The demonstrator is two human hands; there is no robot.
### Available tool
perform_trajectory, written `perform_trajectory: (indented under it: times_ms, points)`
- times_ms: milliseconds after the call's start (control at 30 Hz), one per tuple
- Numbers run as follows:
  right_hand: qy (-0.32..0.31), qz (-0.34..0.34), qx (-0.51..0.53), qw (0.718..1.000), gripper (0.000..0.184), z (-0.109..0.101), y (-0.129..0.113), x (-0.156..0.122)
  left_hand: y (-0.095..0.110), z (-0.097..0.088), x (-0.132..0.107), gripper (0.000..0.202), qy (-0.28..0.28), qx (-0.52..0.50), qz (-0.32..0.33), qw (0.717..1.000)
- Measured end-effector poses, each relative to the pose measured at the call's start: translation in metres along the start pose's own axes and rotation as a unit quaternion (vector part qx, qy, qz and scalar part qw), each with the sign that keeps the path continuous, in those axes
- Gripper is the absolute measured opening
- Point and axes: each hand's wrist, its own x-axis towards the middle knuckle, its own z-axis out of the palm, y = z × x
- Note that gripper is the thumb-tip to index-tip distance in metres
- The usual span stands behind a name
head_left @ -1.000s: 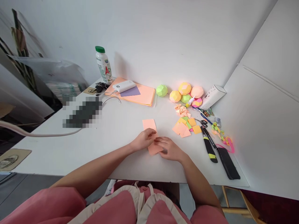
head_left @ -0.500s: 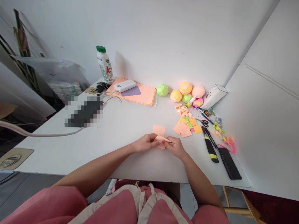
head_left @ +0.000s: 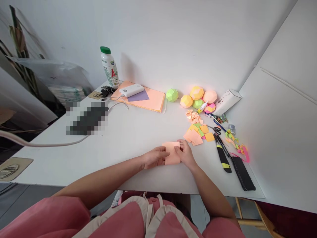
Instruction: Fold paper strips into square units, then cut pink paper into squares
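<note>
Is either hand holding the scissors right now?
No: the left hand and right hand both grip the peach paper, while the scissors lie untouched beside the paper scraps.

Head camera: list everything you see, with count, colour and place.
table: 1, white, against the wall
bottle: 1, white with green cap, far left
paper stack: 1, peach, far centre
power bank: 1, white, on the stack
purple paper: 1, on the stack
balls: 6, green, yellow, pink, by the wall
box: 1, white, right of the balls
squares: a pile, peach, orange, green, right of the hands
scissors: 1, dark, right of the squares
cutter: 1, black and yellow, near right
case: 1, black, beside the cutter
cable: 1, white, left
sheet: 1, peach, near edge
left hand: 1, on the sheet's left edge
right hand: 1, on its right edge
</note>
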Motion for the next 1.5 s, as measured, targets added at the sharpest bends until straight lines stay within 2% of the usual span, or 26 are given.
perform_trajectory:
  times_ms: [67, 100, 200, 267, 333, 400, 433, 467, 533, 667, 800, 1000, 1167, 1300, 1500]
  points:
    - [0.000, -0.001, -0.017, 1.000, 0.036, 0.001, -0.001, -0.001, -0.005, 0.001, -0.001, 0.049, 0.051, 0.094, 0.043, 0.993]
    - [0.000, -0.003, -0.025, 1.000, 0.036, 0.002, -0.002, -0.001, -0.008, 0.001, -0.001, 0.054, 0.090, 0.158, 0.072, 0.981]
    - [0.002, -0.015, -0.050, 0.999, 0.035, 0.003, -0.005, -0.003, -0.013, -0.001, -0.003, 0.059, 0.188, 0.348, 0.160, 0.904]
    - [-0.003, -0.022, -0.064, 0.998, 0.036, 0.005, -0.006, -0.004, -0.013, -0.003, -0.005, 0.043, 0.204, 0.475, 0.201, 0.832]
    - [-0.007, -0.029, -0.077, 0.997, 0.037, 0.006, -0.006, -0.004, -0.013, -0.005, -0.006, 0.021, 0.195, 0.611, 0.225, 0.733]
    - [-0.006, -0.036, -0.091, 0.995, 0.037, 0.007, -0.005, -0.004, -0.014, -0.005, -0.008, 0.017, 0.182, 0.719, 0.238, 0.626]
    - [-0.004, -0.040, -0.098, 0.994, 0.037, 0.007, -0.004, -0.004, -0.015, -0.005, -0.008, 0.020, 0.180, 0.755, 0.243, 0.582]
    - [-0.002, -0.043, -0.105, 0.994, 0.037, 0.008, -0.003, -0.004, -0.018, -0.004, -0.009, 0.022, 0.180, 0.779, 0.246, 0.548]
    - [0.000, -0.048, -0.119, 0.992, 0.036, 0.008, -0.002, -0.004, -0.023, -0.002, -0.009, 0.024, 0.177, 0.805, 0.259, 0.504]
    - [-0.001, -0.055, -0.145, 0.988, 0.035, 0.011, -0.002, -0.003, -0.036, 0.001, -0.009, 0.018, 0.138, 0.810, 0.313, 0.476]
    - [0.010, -0.060, -0.169, 0.984, 0.034, 0.012, -0.003, -0.002, -0.045, 0.000, -0.008, 0.024, 0.106, 0.808, 0.356, 0.458]
    - [0.021, -0.071, -0.135, 0.988, 0.035, 0.009, -0.005, -0.005, -0.043, -0.001, -0.009, 0.024, 0.110, 0.812, 0.332, 0.467]
    - [0.042, -0.118, -0.168, 0.978, 0.013, 0.006, -0.008, -0.011, -0.041, 0.002, -0.010, 0.026, 0.104, 0.819, 0.319, 0.466]
    - [0.037, -0.163, -0.217, 0.962, 0.020, 0.008, -0.009, -0.014, -0.041, 0.002, -0.011, 0.029, 0.110, 0.824, 0.316, 0.457]
    - [0.028, -0.178, -0.239, 0.954, 0.024, 0.009, -0.007, -0.015, -0.040, 0.004, -0.017, 0.039, 0.120, 0.829, 0.280, 0.470]
